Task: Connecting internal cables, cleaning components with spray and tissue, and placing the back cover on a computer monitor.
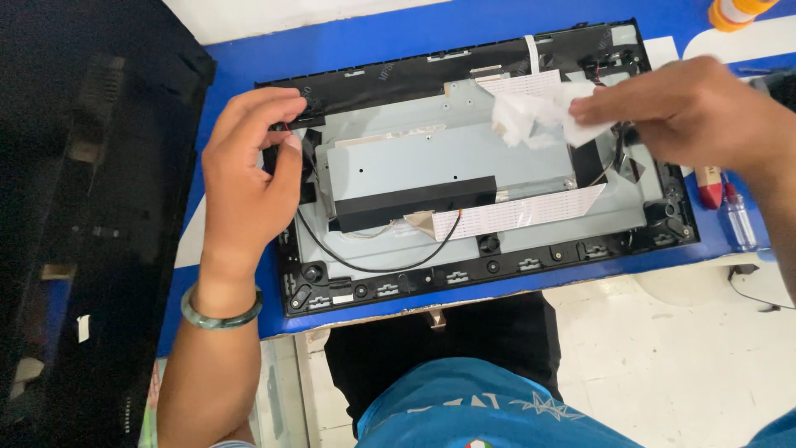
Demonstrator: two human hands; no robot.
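Right hand: fingers clamped on crumpled white tissue, above the opened monitor back. Left hand: fingers pinched together at its upper left corner.

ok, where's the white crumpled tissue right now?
In the head view, the white crumpled tissue is pinched in the right hand, over the upper right of the opened monitor back, just above the grey metal plate.

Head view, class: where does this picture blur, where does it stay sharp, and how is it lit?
Head view: the right hand and its white tissue are smeared by motion; the left hand and grey metal panel stay sharp; light is even and soft, without harsh glare.
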